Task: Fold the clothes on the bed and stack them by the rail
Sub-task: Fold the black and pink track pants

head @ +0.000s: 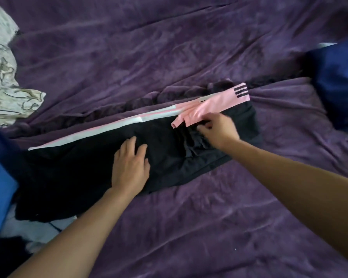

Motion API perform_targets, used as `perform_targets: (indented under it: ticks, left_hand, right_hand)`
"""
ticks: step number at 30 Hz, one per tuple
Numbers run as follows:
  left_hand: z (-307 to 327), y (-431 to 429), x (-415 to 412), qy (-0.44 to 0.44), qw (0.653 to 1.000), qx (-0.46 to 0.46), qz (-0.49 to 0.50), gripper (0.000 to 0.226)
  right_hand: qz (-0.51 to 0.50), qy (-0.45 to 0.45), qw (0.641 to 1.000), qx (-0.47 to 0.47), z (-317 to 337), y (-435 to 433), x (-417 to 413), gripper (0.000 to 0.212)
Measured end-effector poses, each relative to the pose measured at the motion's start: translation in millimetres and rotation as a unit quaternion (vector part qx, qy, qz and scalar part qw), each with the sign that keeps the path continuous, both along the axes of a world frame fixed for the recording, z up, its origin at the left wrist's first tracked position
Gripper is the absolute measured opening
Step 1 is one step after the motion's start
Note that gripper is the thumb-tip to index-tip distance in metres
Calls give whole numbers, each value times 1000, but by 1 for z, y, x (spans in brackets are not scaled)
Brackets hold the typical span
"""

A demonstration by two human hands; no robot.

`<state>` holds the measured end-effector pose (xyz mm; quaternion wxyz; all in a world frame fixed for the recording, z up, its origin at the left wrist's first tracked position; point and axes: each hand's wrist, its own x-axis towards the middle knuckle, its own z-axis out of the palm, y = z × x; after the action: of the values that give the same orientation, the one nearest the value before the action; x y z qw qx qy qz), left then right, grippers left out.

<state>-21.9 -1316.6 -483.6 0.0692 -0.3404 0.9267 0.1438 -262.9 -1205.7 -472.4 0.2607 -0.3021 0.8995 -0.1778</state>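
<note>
While the left grip lies flat on the trousers across the bed, the right grip, pinching the bunched waist, could tug them askew and spoil the fold.

The right hand hides its fingertips in the bunched waist of the black trousers. Their leg end melts into a dark heap at lower left (no edge to trace). A blue cloth is cut by the right edge, a patterned cloth by the left.
</note>
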Motion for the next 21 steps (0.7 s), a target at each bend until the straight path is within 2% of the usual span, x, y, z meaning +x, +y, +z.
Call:
perform_targets:
  ticks: [2, 4, 7, 11, 13, 15, 16, 19, 21]
  left_hand:
    - [-2, 15, -24, 43, 998, 17, -33, 40]
    - [-6, 32, -51, 78, 994, 23, -75, 41]
    - [-19, 50, -87, 54, 988, 9, -144, 47]
    - [-50, 54, -107, -93, 977, 19, -190, 52]
    - [-53, 50, -108, -117, 973, 34, -198, 52]
    - [-47, 47, -104, -89, 976, 64, -190, 51]
    - [-42, 45, -101, -52, 981, 74, -174, 49]
    - [-19, 33, -82, 80, 992, 73, -67, 42]
    - [-8, 20, -60, 122, 991, 51, 17, 36]
  right_hand:
    - [-88, 89, 992, -30, 13, 19, -38, 36]
    - [-144, 123, 982, -5, 20, 35, -78, 37]
    - [-175, 76, 981, 41, 10, 51, -122, 43]
    - [-177, -1, 983, 50, -27, 57, -125, 59]
    - [-201, -50, 978, 14, -38, 58, -122, 52]
    - [-220, -101, 970, -35, -32, 64, -118, 39]
    - [-216, -98, 970, -57, -24, 65, -118, 35]
    - [-169, -35, 979, -112, 13, 52, -105, 35]
    - [-122, -8, 981, -150, 41, 31, -80, 39]
